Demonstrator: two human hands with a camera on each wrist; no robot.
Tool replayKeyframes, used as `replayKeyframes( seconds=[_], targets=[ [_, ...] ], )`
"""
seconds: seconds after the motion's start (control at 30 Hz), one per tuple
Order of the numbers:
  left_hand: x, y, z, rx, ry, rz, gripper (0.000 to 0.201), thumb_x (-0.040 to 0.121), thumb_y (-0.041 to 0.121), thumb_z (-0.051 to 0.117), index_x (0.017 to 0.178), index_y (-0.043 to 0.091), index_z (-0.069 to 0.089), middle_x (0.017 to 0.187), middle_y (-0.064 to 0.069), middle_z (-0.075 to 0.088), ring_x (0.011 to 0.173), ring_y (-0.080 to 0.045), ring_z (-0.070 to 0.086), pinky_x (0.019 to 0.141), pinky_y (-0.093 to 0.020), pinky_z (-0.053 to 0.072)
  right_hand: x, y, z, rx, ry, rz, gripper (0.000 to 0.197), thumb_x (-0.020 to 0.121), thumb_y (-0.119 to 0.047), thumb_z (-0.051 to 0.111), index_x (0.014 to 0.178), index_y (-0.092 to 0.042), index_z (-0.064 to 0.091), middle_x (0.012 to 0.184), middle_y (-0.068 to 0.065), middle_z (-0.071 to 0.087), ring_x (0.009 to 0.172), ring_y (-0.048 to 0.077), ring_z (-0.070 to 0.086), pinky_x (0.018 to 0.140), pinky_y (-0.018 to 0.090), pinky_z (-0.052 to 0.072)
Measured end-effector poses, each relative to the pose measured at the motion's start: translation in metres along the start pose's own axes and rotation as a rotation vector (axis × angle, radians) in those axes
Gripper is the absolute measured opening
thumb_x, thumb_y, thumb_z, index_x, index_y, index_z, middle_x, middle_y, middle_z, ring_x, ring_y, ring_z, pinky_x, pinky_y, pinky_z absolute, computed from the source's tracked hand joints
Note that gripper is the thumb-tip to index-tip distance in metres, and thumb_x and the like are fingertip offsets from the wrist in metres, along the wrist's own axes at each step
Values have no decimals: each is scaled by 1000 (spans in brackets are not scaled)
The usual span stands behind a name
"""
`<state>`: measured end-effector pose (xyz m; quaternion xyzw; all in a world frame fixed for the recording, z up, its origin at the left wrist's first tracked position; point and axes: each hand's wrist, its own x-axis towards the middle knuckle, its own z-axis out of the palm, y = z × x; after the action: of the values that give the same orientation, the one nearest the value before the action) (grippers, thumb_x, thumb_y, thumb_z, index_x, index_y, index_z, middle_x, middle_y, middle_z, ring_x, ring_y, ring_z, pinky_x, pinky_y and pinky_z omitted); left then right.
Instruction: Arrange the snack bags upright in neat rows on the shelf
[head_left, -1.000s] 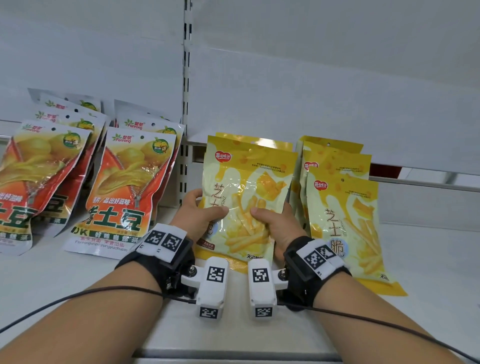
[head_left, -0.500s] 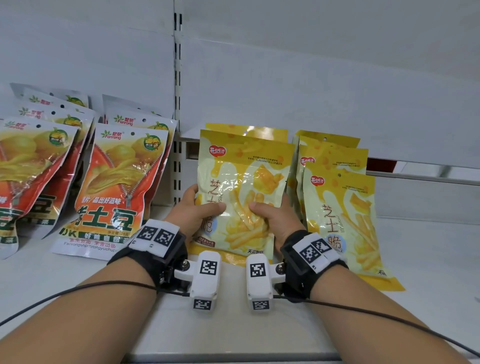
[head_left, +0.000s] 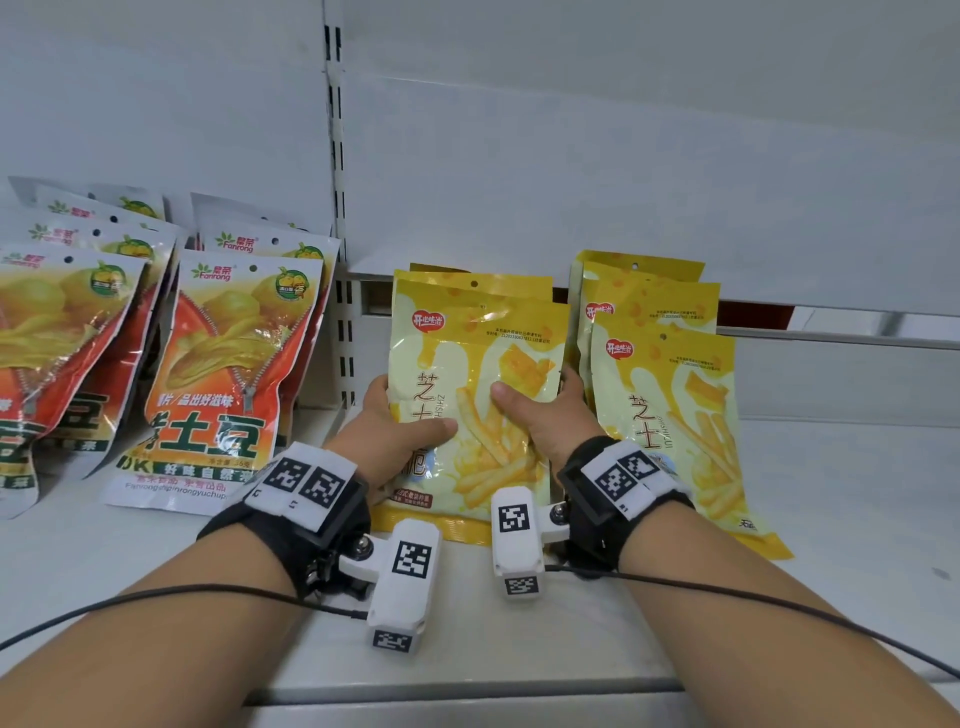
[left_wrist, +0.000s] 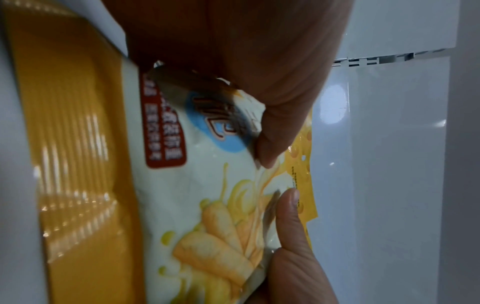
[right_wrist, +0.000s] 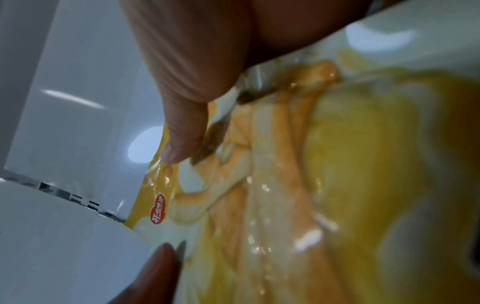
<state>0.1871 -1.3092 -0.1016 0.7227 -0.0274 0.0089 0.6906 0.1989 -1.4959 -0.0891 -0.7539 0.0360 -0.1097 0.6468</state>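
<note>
Both hands (head_left: 395, 436) hold yellow bag (head_left: 483, 364) upright, top up.

Seven orange potato-chip bags (head_left: 218, 374) at nine o'clock, six yellow cheese-stick bags (head_left: 670, 415) at twelve to two o'clock.

1. The white shelf (head_left: 857, 493) carries every bag; its front edge runs along the bottom of the head view; a white back panel (head_left: 571, 171) rises behind it.
2. Toward the left edge stand two rows of orange potato-chip bags (head_left: 228, 374), leaning backward, one bag behind another.
3. Near the middle, against the back, a row of yellow cheese-stick bags (head_left: 483, 332) rests on its bottom edges, held at both sides by two hands.
4. Just beside it to the right, a second row of yellow bags (head_left: 670, 415) leans toward the back panel.
</note>
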Motion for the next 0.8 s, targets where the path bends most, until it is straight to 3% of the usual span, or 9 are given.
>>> replayKeyframes(
  seconds=[0.1, 0.17, 0.27, 0.33, 0.53, 0.6, 0.67, 0.73, 0.8],
  targets=[
    [-6, 1, 1, 45, 24, 9, 78, 71, 22, 82, 134, 25, 36, 108, -2, 68, 93, -24, 68, 83, -46, 56, 0, -5, -1, -53, 20, -12, 113, 65, -53, 77, 149, -21, 10, 153, 3, 30, 135, 25, 37, 110, 44, 33],
    [-11, 3, 0, 43, 33, 14, 86, 68, 22, 84, 138, 24, 33, 111, -3, 67, 96, -25, 67, 85, -48, 55, 0, -9, 0, -66, 1, -15, 111, 65, -53, 78, 148, -19, 14, 148, 4, 37, 131, 26, 43, 108, 45, 36],
    [-22, 10, -2, 100, 49, 62, 112, 47, 36, 89, 141, 30, 29, 128, -5, 56, 115, -28, 58, 95, -52, 49, -2, -12, 2, -51, -29, -11, 108, 65, -51, 79, 147, -17, 16, 144, 6, 43, 126, 27, 48, 105, 47, 40],
    [-28, 16, -4, 187, 55, 96, 116, 36, 47, 85, 138, 31, 31, 133, -5, 50, 119, -28, 53, 99, -51, 45, -2, -14, 2, -71, -34, 3, 108, 66, -51, 78, 147, -15, 16, 145, 8, 42, 127, 28, 47, 105, 47, 40],
    [-36, 24, 0, 304, 91, 157, 76, 59, 32, 85, 120, 34, 39, 131, -5, 46, 115, -25, 50, 100, -48, 44, -7, -29, -6, -158, -46, -1, 100, 74, -57, 68, 146, -10, 18, 146, 9, 39, 129, 29, 43, 104, 41, 38],
    [-37, 26, 2, 295, 101, 161, 80, 56, 35, 83, 123, 35, 39, 133, -6, 44, 117, -25, 49, 101, -50, 43, -10, -33, -9, -171, -63, -13, 100, 75, -59, 65, 147, -9, 14, 148, 10, 35, 131, 30, 41, 103, 41, 36],
    [-36, 27, 5, 323, 107, 167, 95, 57, 37, 84, 137, 34, 32, 140, -6, 38, 125, -26, 44, 104, -49, 40, -12, -37, -12, -188, -95, -7, 103, 77, -59, 63, 149, -10, 8, 152, 11, 29, 135, 30, 36, 105, 42, 33],
    [-38, 31, 10, 373, 114, 166, 107, 67, 34, 84, 149, 33, 16, 152, -5, 22, 137, -25, 29, 110, -48, 32, -18, -43, -18, -204, -123, -19, 100, 79, -58, 62, 149, -10, 9, 152, 11, 30, 134, 29, 37, 108, 42, 34],
    [-40, 35, 19, 409, 115, 203, 106, 71, 34, 81, 151, 33, 11, 155, -1, 15, 141, -21, 21, 112, -43, 27, -23, -47, -28, -234, -136, -53, 92, 82, -54, 61, 148, -10, 15, 150, 9, 33, 130, 27, 41, 101, 36, 37]
  ],
)
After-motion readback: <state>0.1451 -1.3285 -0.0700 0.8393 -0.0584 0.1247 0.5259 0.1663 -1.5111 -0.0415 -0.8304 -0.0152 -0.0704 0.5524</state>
